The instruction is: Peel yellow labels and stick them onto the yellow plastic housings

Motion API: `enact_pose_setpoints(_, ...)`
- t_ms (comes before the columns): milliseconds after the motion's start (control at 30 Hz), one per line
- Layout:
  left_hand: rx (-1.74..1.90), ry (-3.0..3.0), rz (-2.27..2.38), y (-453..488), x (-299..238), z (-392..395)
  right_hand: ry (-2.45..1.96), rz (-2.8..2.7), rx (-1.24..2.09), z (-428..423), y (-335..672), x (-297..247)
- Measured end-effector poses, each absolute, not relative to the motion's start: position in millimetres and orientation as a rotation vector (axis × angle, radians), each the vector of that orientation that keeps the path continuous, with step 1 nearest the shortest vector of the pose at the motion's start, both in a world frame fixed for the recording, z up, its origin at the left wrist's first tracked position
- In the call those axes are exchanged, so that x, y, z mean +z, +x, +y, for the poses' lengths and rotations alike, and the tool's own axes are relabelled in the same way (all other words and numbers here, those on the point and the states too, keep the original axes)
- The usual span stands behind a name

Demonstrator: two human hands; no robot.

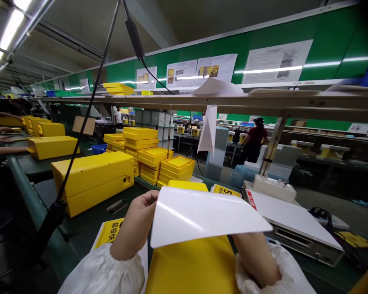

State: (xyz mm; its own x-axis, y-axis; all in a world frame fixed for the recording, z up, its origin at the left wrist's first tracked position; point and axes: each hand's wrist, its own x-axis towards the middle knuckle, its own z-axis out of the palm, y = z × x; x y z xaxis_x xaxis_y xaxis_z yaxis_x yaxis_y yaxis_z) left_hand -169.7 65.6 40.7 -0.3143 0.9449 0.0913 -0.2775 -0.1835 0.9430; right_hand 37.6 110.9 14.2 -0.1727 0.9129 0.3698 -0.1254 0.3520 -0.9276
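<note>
A glossy white sheet [199, 214] with rounded corners, slightly curved, is held up in front of me. My left hand [144, 210] pinches its left edge, thumb and fingers closed on it. My right hand [243, 245] reaches beneath the sheet's right part, which hides its fingers, so their grip cannot be made out. Directly below lies a yellow casing [191, 267], partly covered by the sheet. Beside my left wrist is a label sheet with a yellow printed panel [108, 232].
A large yellow housing [93, 179] stands left on the green bench, with stacked yellow covers [141, 141] behind. A white metal device [294, 220] sits right. A black cable with a tool [53, 216] hangs at left. Co-workers are at far left and a person [256, 139] stands behind.
</note>
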Motion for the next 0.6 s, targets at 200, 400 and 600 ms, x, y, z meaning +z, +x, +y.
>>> enact_pose_setpoints(200, 1.734, 0.969, 1.076, -169, 22, 70, -0.871, -1.298, 1.318, 116, 39, 6)
enact_pose_setpoints(400, 1.709, 1.024, 1.130, -170, 9, 73, -0.996, -1.278, 1.284, 121, 40, -2)
enact_pose_setpoints(600, 1.680, 1.040, 1.129, -171, 3, 77, -1.014, -1.256, 1.352, 122, 42, -3)
